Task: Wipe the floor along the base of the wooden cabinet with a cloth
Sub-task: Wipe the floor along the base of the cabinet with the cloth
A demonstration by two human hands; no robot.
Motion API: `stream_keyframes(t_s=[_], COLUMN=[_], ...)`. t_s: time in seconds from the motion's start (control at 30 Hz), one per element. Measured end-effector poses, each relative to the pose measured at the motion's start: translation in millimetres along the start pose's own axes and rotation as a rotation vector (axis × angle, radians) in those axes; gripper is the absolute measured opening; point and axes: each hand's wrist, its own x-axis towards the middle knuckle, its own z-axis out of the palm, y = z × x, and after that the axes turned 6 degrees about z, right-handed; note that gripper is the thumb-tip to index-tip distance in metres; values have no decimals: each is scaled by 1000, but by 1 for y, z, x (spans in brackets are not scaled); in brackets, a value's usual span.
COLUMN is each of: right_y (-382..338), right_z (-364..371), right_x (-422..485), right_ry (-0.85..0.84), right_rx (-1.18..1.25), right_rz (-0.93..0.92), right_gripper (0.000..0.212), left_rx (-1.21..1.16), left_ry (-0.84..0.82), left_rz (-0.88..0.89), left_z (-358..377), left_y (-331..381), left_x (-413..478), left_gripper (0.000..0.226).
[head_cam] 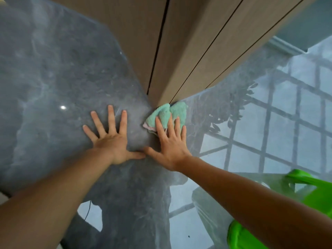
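- The tall wooden cabinet with dark vertical door seams (183, 51) met the polished grey marble-patterned floor (53, 83) at a projecting corner, taken here as the landmark.
- The crumpled mint-green terry cloth with a pink underside (166, 115) lay on the floor touching the foot of that corner, bunched rather than spread, with no clear long axis.
- The right hand (169, 148) was flat and open, fingers apart, the fingertips (159, 123) pressing on the near edge of the cloth; nothing was clamped. The cloth lay directly ahead of this hand, between the fingers and the cabinet corner.
- The left hand (109, 141) was splayed flat on bare floor to the left of the corner, fingers spread, holding nothing; judged to be a brace. It sat just beside the cloth without touching it, thumb nearly meeting the right thumb.
- The right hand was the nearer and the working hand.
- Judgement: the cabinet base ran away from the corner on both sides, so the next stroke would need the cloth pushed sideways along one base line, kept against the wood.
- A bright green plastic object (269, 212) stood well apart from the corner, at lower right; its identity could not be determined.
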Motion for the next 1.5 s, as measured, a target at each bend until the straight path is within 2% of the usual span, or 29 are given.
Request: stream_keyframes(t_s=[0.07, 0.1, 0.23, 0.3, 0.37, 0.5, 0.57, 0.77, 0.9, 0.97, 1.03, 1.2, 1.27, 1.33, 1.37, 1.43, 1.5], right_y=[39, 62, 128, 121, 93, -4, -49, -154, -197, -195, -172, -59, -38, -48, -61, -98, -140], right_z=[-9, -17, -75, -91, -78, -10, 7, -39, -84, -87, -71, 2, 15, 13, 7, -14, -43], right_x=[12, 20, 58, 67, 51, -24, -17, 174, 272, 270, 229, 23, -23, -14, 7, 76, 164], right_ry=[71, 97, 126, 83, 30, -95, -93, 127, 61, 71, 137, 131, 78, 35, 66, 143, 188], right_rx=[-29, -58, -37, -78, -162, -188, -166, -155, -184, -169, -179, -162, -187, -168, -163, -188, -180], right_rz=[-3, 63, 512, 569, 438, -172, -289, -155, -160, -149, -199, -194, -154, -183, -240, -329, -260], right_gripper=[84, 83, 102, 113, 119, 106, 97, 86, 82, 81, 81, 84, 86, 84, 82, 80, 77], left_rx=[38, 34, -122, -185, -204, -216, -217, -191, -205, -210, -204, -219, -224, -224, -220, -207, -207], left_ry=[65, 111, 236, 232, 193, 85, 46, 47, 12, -9, -28, -34, -48, -53, -48, -30, -13], left_rz=[52, 52, -208, -312, -319, -332, -336, -364, -344, -347, -363, -356, -356, -361, -367, -385, -387], left_z=[5, 3, -9, -13, -13, -20, -21, -16, -19, -23, -25, -26, -27, -28, -29, -28, -26], left_y=[-9, -18, -74, -92, -95, -94, -95, -98, -99, -96, -95, -95, -97, -95, -94, -92, -93], left_x=[-1, -4, -19, -21, -21, -17, -16, -10, -10, -12, -13, -15, -17, -18, -18, -18, -18], left_gripper=[153, 152, 156, 160, 160, 166, 172, 173, 171, 170, 170, 170, 169, 171, 172, 173, 173])
